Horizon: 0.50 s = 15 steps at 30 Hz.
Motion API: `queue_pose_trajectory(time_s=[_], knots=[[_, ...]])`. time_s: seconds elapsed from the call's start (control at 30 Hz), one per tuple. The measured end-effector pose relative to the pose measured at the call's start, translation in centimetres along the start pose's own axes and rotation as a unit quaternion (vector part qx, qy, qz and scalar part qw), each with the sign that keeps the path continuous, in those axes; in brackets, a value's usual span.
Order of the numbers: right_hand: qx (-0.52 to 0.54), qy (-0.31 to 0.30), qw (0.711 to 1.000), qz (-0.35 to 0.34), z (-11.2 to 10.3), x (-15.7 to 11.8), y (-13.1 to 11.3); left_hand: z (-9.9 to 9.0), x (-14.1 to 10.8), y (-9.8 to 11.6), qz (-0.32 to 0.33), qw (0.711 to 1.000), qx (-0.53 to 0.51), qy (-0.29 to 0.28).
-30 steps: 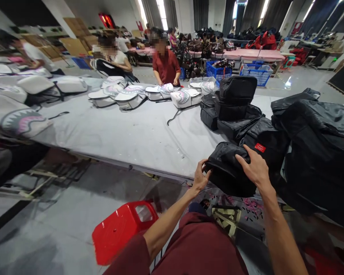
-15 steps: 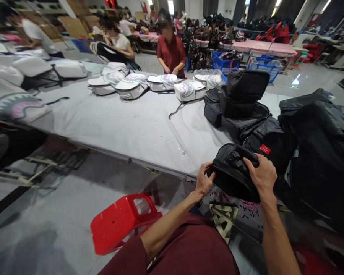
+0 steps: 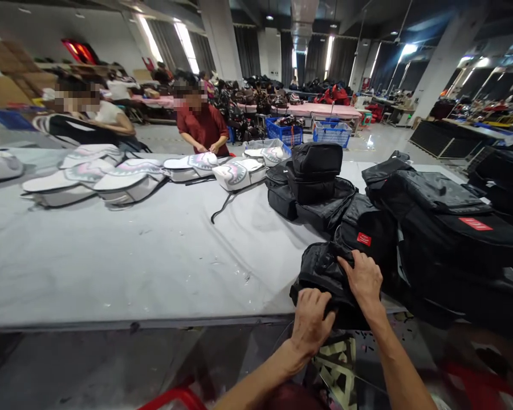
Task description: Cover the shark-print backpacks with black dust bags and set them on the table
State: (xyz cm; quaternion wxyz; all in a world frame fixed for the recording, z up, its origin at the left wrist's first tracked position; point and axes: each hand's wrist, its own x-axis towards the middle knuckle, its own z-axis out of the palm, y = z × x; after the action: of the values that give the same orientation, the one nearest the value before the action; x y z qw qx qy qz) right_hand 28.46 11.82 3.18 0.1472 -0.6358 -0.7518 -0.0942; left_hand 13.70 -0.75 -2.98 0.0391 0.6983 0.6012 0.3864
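A black bag (image 3: 320,262) lies at the table's front edge, its fabric bunched and its near side hanging toward me. My left hand (image 3: 312,319) grips its near left rim, fingers curled over the edge. On its upper right side, my right hand (image 3: 365,279) pinches the fabric between thumb and fingers. Right behind it stands a black backpack (image 3: 354,213) with a red label. Further back, several black bags (image 3: 314,171) are stacked on the table. What is inside the held bag is hidden.
White backpacks with a shark-mouth print (image 3: 130,179) line the far side of the grey-white table (image 3: 154,262). A large pile of black backpacks (image 3: 448,228) rises on the right. Across the table a person in a red shirt (image 3: 200,125) works. A red stool (image 3: 175,398) is below me.
My view has swung right and up. My left hand has turned from holding the bag's left corner to curling over its near rim. The bag now rests more on the table edge.
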Motion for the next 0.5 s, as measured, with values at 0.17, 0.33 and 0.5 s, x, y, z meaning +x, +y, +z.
queue_pose_trajectory(time_s=[0.17,0.33,0.5], knots=[[-0.01,0.006,1.0,0.018,0.4,2.0,0.7,1.2,-6.1,-2.0,0.198,0.936,0.097,-0.275],[0.072,-0.022,0.997,0.027,1.3,3.6,1.0,2.2,-14.2,-9.1,0.246,0.873,0.139,-0.398],[0.173,0.152,0.972,-0.046,1.8,0.6,0.0,3.2,-11.7,-11.1,0.165,0.835,0.124,-0.509]])
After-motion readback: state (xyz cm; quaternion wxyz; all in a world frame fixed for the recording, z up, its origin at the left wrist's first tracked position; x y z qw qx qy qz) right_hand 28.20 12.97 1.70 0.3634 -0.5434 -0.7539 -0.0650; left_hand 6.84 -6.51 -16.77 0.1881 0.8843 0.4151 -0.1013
